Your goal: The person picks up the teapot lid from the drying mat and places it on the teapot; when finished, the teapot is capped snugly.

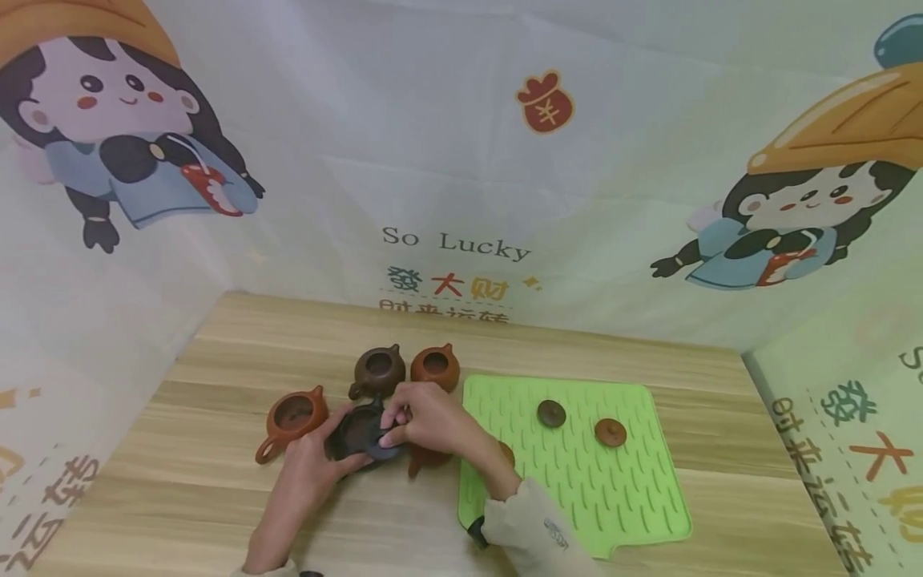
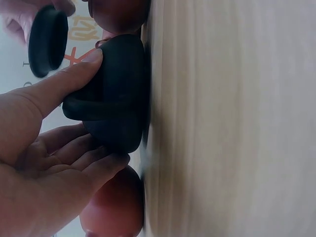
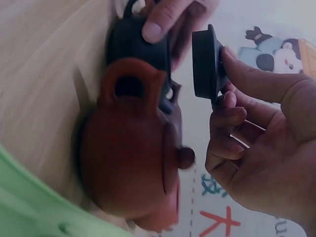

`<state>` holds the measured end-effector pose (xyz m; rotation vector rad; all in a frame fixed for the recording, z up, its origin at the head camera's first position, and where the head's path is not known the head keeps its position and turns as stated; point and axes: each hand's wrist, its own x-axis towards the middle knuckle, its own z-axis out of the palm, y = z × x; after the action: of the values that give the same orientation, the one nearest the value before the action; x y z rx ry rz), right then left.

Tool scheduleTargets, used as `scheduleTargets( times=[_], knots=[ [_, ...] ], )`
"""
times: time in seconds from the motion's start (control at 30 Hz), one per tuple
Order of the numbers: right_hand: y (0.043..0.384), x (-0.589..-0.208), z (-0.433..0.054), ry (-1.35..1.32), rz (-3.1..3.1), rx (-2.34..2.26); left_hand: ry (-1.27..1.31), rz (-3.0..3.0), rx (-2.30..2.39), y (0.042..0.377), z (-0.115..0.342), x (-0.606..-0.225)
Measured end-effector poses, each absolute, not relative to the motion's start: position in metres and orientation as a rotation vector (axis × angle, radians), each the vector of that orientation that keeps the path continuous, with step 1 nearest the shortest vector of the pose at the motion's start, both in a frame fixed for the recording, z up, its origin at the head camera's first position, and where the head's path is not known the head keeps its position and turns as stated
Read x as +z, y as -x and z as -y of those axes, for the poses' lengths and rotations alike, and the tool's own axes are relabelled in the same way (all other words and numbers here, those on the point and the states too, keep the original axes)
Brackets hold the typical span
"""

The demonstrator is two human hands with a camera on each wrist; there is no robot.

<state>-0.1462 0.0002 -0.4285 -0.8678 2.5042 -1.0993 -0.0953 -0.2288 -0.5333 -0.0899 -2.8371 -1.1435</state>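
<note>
My left hand (image 1: pixel 306 469) grips a small black teapot (image 2: pixel 121 74) around its sides, thumb near the rim and fingers on the opposite side. The pot stands upright on the table, its mouth uncovered. Above that mouth, my right hand (image 1: pixel 433 421) pinches a black lid (image 3: pixel 203 64) by its knob. A gap between lid and pot shows in the right wrist view. Next to the black pot is a reddish-brown teapot (image 3: pixel 128 153) with its lid on, partly hidden by my right hand in the head view.
Lidless teapots stand around: an orange-brown one (image 1: pixel 296 415) at left, a dark brown one (image 1: pixel 380 370) and another orange-brown one (image 1: pixel 436 369) behind. A green mat (image 1: pixel 577 489) at right bears a dark lid (image 1: pixel 551 413) and a reddish-brown lid (image 1: pixel 610 433). Printed cloth hangs behind.
</note>
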Motion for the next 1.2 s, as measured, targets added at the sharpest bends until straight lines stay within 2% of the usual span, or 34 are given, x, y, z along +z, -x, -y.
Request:
scheduleTargets(
  times=[0.57,1.2],
  knots=[
    [0.151,-0.443,0.031,0.764,-2.592,-0.927,0.081,2.826,-1.147,0.095,0.232,-0.538],
    [0.159,-0.448,0.046,0.709,-2.704,-0.878,0.039,2.842,-1.152,0.090,0.222,-0.513]
  ],
)
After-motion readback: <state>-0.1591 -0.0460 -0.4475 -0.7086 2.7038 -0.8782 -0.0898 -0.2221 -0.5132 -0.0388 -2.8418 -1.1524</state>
